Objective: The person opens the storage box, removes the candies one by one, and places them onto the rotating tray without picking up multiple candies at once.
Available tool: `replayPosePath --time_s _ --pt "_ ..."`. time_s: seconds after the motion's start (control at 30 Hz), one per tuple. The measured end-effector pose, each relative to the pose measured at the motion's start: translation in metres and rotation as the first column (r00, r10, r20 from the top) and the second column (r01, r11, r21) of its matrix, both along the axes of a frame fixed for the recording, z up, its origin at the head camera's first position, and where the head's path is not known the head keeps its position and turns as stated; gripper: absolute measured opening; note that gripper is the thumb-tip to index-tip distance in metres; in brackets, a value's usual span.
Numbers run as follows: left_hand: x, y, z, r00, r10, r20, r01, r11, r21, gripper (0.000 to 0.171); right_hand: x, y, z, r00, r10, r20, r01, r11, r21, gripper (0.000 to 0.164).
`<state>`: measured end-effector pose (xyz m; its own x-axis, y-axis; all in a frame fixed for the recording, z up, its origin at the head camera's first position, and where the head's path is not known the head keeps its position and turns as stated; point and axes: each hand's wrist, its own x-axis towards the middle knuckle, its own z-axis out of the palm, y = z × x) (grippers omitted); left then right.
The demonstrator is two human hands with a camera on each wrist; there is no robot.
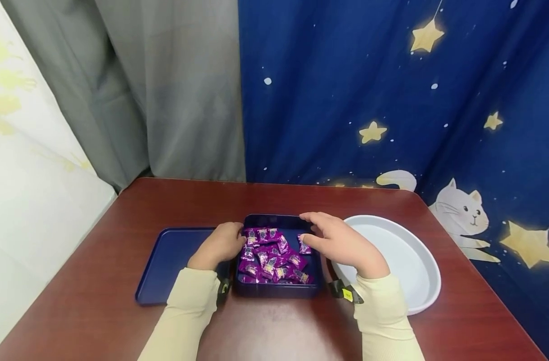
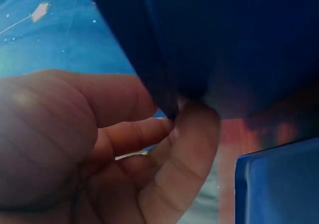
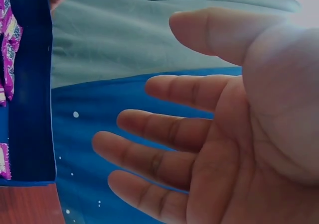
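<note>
A dark blue rectangular box (image 1: pixel 279 291) holds several purple-wrapped candies (image 1: pixel 274 260), mostly heaped in its left and middle part. One candy (image 1: pixel 304 244) lies apart near the box's right wall. My left hand (image 1: pixel 220 245) is at the box's left side; in the left wrist view its thumb and fingers (image 2: pixel 194 139) pinch the wall of the box (image 2: pixel 239 45). Over the right wall hovers my right hand (image 1: pixel 346 243), fingers extended and spread. The right wrist view shows that hand (image 3: pixel 214 129) holding nothing, apart from the box wall (image 3: pixel 32 109).
Left of the box lies a flat dark blue lid or tray (image 1: pixel 168 265), partly behind the left arm. A white round tray (image 1: pixel 429 286) sits at the right, partly covered by the right arm. Curtains (image 1: pixel 301 100) hang behind the brown table (image 1: pixel 279 331).
</note>
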<state>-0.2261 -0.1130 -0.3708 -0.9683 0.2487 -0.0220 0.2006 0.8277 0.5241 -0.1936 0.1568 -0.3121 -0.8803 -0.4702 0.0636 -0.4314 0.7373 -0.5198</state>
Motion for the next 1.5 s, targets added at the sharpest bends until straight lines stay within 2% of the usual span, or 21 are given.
replayPosePath --time_s 0.13,0.23,0.4,0.6,0.73,0.83,1.03,1.27,1.5 --pt "-0.002 -0.002 -0.001 0.999 -0.023 0.023 0.023 1.000 -0.005 0.041 0.001 -0.001 0.003 1.000 -0.005 0.006 0.004 1.000 0.015 0.054" --pt "0.000 -0.003 0.000 0.999 -0.030 0.041 0.030 1.000 -0.002 0.041 0.003 -0.003 0.002 1.000 -0.005 0.028 0.005 1.000 0.007 0.053" --pt "0.004 -0.004 0.000 0.997 -0.059 0.044 0.059 0.998 -0.009 0.032 0.004 -0.006 -0.001 0.999 0.005 0.037 -0.005 1.000 0.009 0.053" --pt "0.008 -0.001 0.001 0.994 -0.100 0.047 0.099 0.995 0.022 0.007 0.003 -0.010 -0.006 1.000 0.014 0.026 -0.015 0.999 0.034 0.053" --pt "0.011 0.001 0.002 0.992 -0.098 0.081 0.091 0.992 0.083 0.006 0.003 -0.013 -0.010 0.999 0.028 0.021 -0.029 0.998 0.056 0.053" --pt "0.013 0.002 0.003 0.990 -0.104 0.093 0.092 0.988 0.126 0.014 0.002 -0.016 -0.011 0.999 0.040 0.008 -0.041 0.997 0.064 0.053" --pt "0.016 0.004 0.006 0.984 -0.146 0.106 0.132 0.983 0.131 0.010 0.002 -0.019 -0.012 0.998 0.045 -0.032 -0.042 0.995 0.090 0.053" --pt "0.017 0.001 0.009 0.973 -0.177 0.152 0.154 0.977 0.149 0.029 0.000 -0.027 -0.017 0.997 0.065 -0.046 -0.060 0.992 0.111 0.049" --pt "0.016 0.003 0.011 0.982 -0.160 0.097 0.150 0.983 0.108 0.018 -0.003 -0.039 -0.029 0.992 0.109 -0.063 -0.099 0.984 0.148 0.044"
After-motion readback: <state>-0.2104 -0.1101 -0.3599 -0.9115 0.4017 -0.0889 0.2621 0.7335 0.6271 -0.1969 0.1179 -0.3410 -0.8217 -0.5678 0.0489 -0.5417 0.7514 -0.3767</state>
